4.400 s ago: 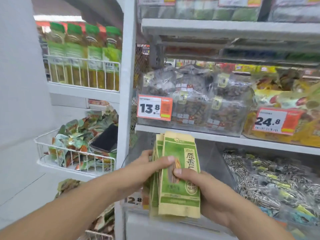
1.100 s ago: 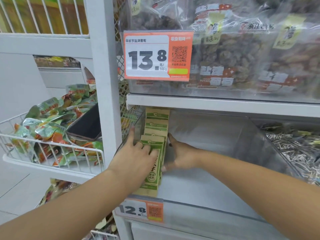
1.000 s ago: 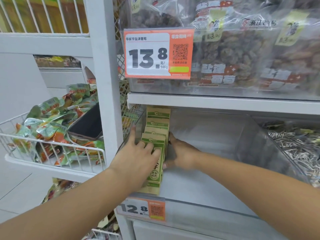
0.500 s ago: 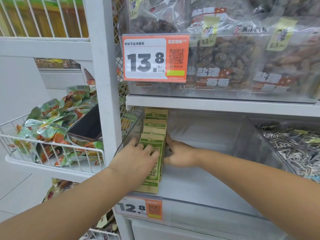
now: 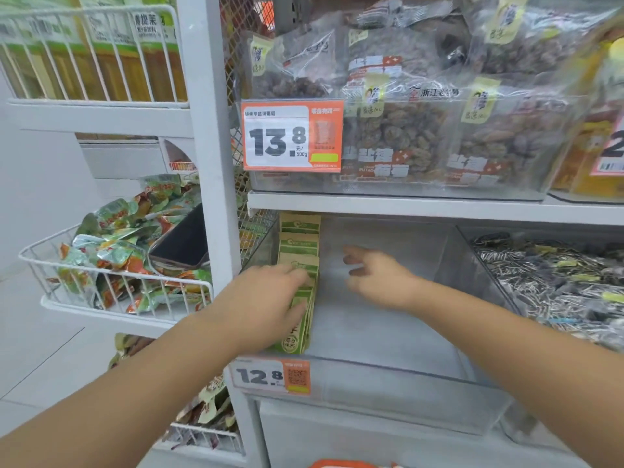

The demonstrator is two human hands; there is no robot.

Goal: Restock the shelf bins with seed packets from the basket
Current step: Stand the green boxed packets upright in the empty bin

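Observation:
A row of green and tan seed packets (image 5: 299, 251) stands on edge along the left wall of a clear plastic shelf bin (image 5: 388, 376). My left hand (image 5: 266, 298) rests on the nearest packets, fingers over their tops and thumb against their right face. My right hand (image 5: 378, 275) hovers inside the bin to the right of the packets, fingers loosely spread, touching nothing. The basket is not in view.
An orange 12.8 price tag (image 5: 270, 376) hangs on the bin's front. Above is a bin of bagged dried fruit (image 5: 398, 130) with a 13.8 tag. To the right lies a bin of striped seeds (image 5: 557, 282). A white wire basket (image 5: 111, 292) of snack bags and a phone (image 5: 182, 241) is at left.
My right hand has let go of the packets' right side and pulled away to the right. My left hand stays on the packets, which stand in the bin.

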